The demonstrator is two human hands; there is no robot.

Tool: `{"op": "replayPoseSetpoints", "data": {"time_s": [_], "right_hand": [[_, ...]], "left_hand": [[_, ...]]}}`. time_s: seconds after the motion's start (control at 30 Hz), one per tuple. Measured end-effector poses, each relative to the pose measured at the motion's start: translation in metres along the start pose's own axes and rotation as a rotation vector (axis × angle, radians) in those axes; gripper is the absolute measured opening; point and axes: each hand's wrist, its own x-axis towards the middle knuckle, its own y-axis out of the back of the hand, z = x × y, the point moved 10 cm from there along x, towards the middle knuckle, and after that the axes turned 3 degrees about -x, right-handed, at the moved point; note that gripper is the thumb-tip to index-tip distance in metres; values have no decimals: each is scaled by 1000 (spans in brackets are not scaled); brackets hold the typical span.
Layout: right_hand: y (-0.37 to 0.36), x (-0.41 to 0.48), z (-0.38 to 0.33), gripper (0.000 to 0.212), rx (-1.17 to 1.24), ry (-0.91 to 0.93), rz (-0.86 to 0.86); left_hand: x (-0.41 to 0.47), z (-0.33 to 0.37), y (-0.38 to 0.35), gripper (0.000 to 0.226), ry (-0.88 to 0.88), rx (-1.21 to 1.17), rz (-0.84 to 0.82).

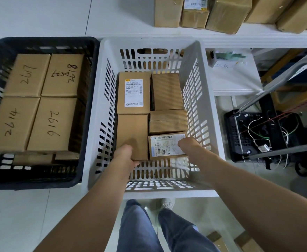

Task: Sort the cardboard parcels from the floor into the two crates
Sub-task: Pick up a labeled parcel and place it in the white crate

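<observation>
Standing on pale floor (22,215), shelf (239,40) ahead

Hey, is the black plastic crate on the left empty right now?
No, the black plastic crate holds four brown cardboard boxes with handwritten numbers on top.

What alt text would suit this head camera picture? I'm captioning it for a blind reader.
Seen from above, a person's left hand grips a plain cardboard parcel inside a white crate, while the right hand rests on a labelled parcel beside it. Three more parcels lie in that crate. A black crate to the left holds boxes with handwritten numbers.
</observation>
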Motion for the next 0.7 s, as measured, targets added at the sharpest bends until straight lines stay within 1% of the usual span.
{"op": "replayPoseSetpoints", "data": {"time_s": [0.03, 0.07, 0.1, 0.13, 0.17, 0.2, 0.23, 0.3, 0.33, 0.43, 0.47, 0.5, 0.6, 0.63, 0.7], "right_hand": [[10, -2, -7, 37, -369, 69, 78], [7, -6, -21, 37, -576, 223, 89], [10, -14, -30, 37, -633, 308, 120], [15, -22, -37, 37, -588, 342, 146], [17, -27, -38, 36, -392, 380, 126], [25, -25, -37, 35, -108, 320, 111], [35, -26, -38, 35, 127, 268, 131], [42, -39, -47, 36, 218, 304, 135], [47, -45, -51, 36, 228, 326, 138], [67, -83, -64, 35, 321, 435, 169], [77, -93, -67, 36, 364, 466, 186], [88, -104, -70, 36, 408, 497, 196], [120, -137, -68, 24, 516, 546, 272], [130, -148, -67, 26, 547, 563, 305], [147, -168, -64, 33, 603, 592, 369]], "left_hand": [[0, 0, 0, 46, 1, 7, -1], [-5, 0, 1, 45, 16, 10, -4], [-7, 2, 2, 44, 16, 24, -1], [-12, 3, 2, 43, 23, 24, 2], [-18, 7, 2, 40, 12, 46, 5], [-25, 12, 1, 37, -10, 67, 18], [-31, 19, 0, 33, -44, 103, 26], [-49, 36, -3, 27, -137, 140, 39], [-57, 44, -6, 28, -171, 132, 28], [-85, 65, -24, 43, -247, 80, -79], [-94, 72, -29, 44, -270, 68, -107], [-100, 80, -35, 41, -300, 60, -129], [-130, 104, -57, 13, -412, 81, -230], [-142, 110, -67, 12, -447, 100, -281], [-165, 118, -87, 29, -514, 166, -383]]}}
